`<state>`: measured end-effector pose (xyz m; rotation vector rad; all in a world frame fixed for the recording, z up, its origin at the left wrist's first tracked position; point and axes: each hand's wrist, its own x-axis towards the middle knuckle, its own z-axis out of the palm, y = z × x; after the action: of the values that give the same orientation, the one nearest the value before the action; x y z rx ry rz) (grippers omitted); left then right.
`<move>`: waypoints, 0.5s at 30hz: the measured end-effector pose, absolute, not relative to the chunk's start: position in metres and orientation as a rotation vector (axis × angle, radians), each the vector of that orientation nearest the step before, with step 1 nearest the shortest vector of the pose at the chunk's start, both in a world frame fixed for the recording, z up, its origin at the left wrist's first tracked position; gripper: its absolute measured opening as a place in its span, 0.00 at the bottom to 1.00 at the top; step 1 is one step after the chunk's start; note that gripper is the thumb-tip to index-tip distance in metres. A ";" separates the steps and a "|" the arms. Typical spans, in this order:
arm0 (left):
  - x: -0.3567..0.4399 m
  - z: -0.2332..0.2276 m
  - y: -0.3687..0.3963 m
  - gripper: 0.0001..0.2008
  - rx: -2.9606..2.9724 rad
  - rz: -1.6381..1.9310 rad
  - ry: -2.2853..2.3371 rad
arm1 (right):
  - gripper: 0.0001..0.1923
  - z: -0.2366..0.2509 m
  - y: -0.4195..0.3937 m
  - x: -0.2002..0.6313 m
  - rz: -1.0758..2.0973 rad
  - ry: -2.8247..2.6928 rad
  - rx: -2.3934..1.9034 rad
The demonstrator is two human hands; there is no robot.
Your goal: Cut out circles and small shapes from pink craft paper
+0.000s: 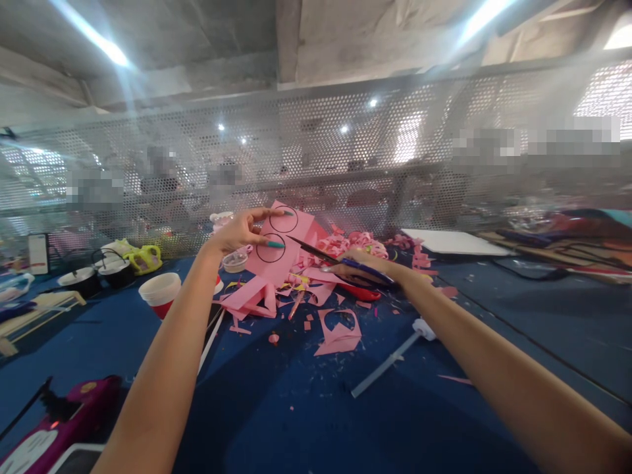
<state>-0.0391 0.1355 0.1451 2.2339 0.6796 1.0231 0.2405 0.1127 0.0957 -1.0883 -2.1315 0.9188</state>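
My left hand (245, 229) grips a sheet of pink paper (295, 240) by its left side, held up above the table. Two black circles are drawn on the paper, and green-painted nails lie across them. In my right hand (359, 259) is a pair of scissors (368, 268) with blue handles. Their dark blades point left, and the tips are at the paper between the two circles; whether they cut into it I cannot tell. Beneath lies a pink offcut (340, 330) with a round hole.
Pink scraps (363, 245) are heaped behind my hands. A glue stick (388, 362) lies at front right, a white-and-red cup (160, 293) stands left, and a purple device (81, 408) sits at front left. A perforated metal screen (316, 145) rises behind the blue table (276, 421).
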 end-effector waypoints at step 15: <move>-0.034 0.142 0.138 0.33 2.261 0.949 0.692 | 0.22 0.103 0.089 0.228 1.050 -2.304 -1.049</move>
<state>-0.0336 0.1384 0.1424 2.2611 0.6920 0.9488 0.2278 0.0890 0.1032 -1.0487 -2.3037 1.0502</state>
